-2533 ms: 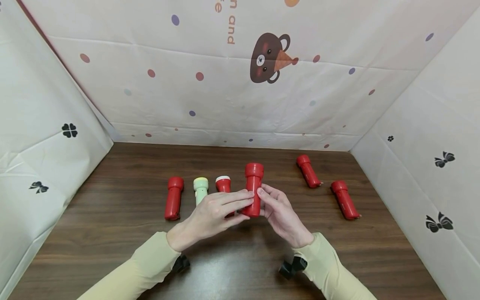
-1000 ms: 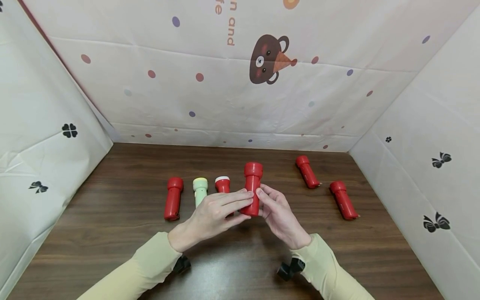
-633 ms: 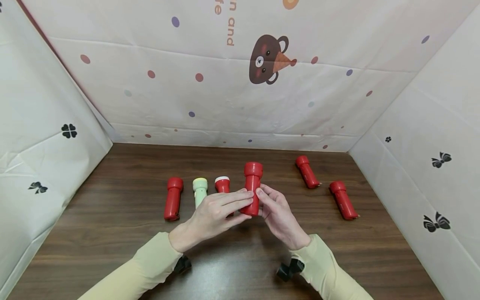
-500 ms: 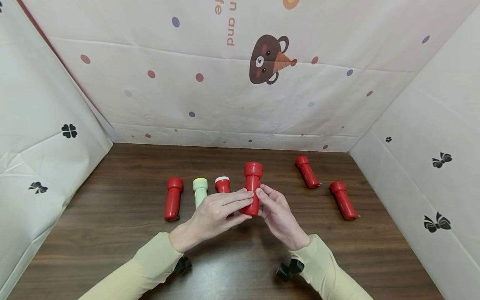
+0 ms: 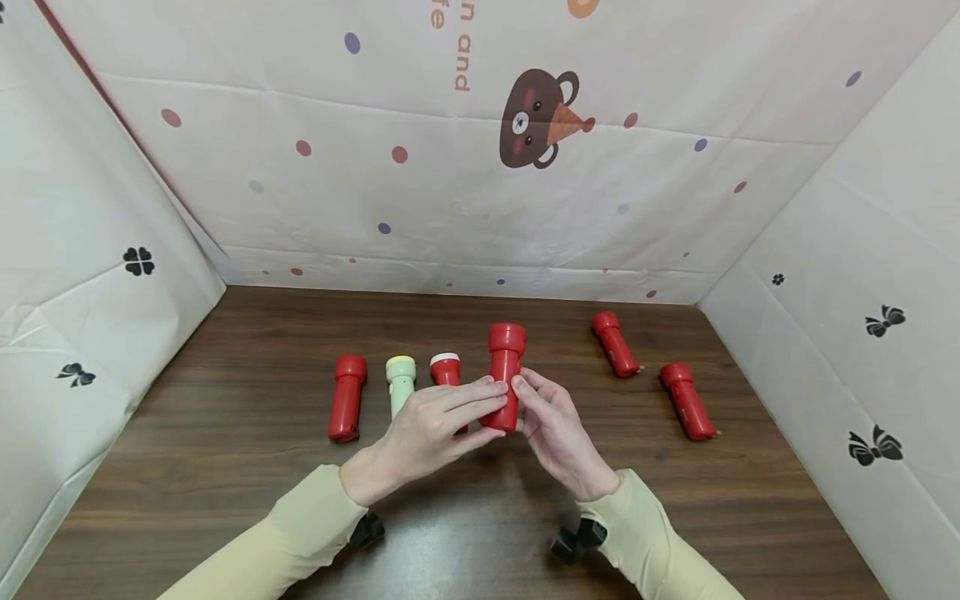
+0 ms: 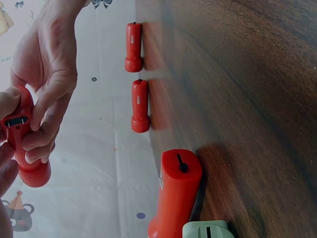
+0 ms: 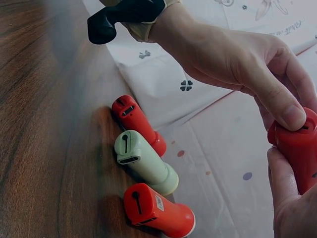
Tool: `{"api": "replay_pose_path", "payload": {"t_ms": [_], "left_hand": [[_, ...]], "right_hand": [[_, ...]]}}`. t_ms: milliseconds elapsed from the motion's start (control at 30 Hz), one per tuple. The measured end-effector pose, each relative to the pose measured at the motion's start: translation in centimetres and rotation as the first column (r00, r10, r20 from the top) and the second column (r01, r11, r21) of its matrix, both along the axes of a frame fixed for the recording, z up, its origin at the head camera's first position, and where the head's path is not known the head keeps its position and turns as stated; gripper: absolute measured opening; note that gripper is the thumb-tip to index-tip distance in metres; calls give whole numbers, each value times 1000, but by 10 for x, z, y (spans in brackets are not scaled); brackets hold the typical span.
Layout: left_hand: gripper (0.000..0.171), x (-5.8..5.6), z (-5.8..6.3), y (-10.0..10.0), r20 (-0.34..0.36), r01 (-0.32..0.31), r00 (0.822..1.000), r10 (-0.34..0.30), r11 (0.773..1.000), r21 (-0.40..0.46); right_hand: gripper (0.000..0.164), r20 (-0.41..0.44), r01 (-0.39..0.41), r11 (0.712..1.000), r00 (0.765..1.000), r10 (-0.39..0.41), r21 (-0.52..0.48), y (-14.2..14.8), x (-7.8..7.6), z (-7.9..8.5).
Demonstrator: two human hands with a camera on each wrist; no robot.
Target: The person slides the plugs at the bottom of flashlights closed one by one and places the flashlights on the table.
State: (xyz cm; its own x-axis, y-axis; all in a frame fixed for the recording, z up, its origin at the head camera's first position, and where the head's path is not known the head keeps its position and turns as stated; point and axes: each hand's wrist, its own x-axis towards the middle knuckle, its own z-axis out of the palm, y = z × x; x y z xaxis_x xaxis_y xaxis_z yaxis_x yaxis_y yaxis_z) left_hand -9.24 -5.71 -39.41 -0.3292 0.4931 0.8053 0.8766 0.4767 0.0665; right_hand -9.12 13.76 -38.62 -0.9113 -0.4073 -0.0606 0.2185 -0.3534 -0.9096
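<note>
Both hands hold one red flashlight (image 5: 506, 367) above the table, its wide head pointing away from the body. The left hand (image 5: 427, 425) lays its fingers across the near side, with the thumb low at the tail end. On the other side the right hand (image 5: 558, 429) grips the body, thumb against it. A small black switch (image 6: 16, 121) shows on the flashlight's underside in the left wrist view. In the right wrist view the left thumb presses near the tail. Beneath the left hand lies a white-rimmed red flashlight (image 5: 446, 369), partly hidden.
A pale green flashlight (image 5: 401, 383) and a red flashlight (image 5: 347, 398) lie to the left. Two more flashlights, a far red one (image 5: 617, 344) and a nearer red one (image 5: 688, 402), lie to the right. Printed white sheets (image 5: 450, 200) wall in the brown wooden table (image 5: 465, 533).
</note>
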Motion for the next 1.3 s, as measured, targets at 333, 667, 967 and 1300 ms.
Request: {"api": "replay_pose_path", "payload": {"t_ms": [333,667,967,1300], "left_hand": [[46,0,1,1,-16,-12,1000,12,1000,12],[46,-1,1,3,-29,-15,999,15,1000,22],[45,-2,1,4,-47,-18,999,20,1000,26],[47,-3,-1,3,-52,-7,999,8,1000,11]], "right_hand": [[35,13,23,1000,1000,-23,-6,-1,0,0],[24,-16,40,999,999,-40,-36,-4,0,-3],[24,-22,37,999,999,-38,-35,-5,0,-3],[32,-28,40,999,999,-40,20,0,-1,-2]]}}
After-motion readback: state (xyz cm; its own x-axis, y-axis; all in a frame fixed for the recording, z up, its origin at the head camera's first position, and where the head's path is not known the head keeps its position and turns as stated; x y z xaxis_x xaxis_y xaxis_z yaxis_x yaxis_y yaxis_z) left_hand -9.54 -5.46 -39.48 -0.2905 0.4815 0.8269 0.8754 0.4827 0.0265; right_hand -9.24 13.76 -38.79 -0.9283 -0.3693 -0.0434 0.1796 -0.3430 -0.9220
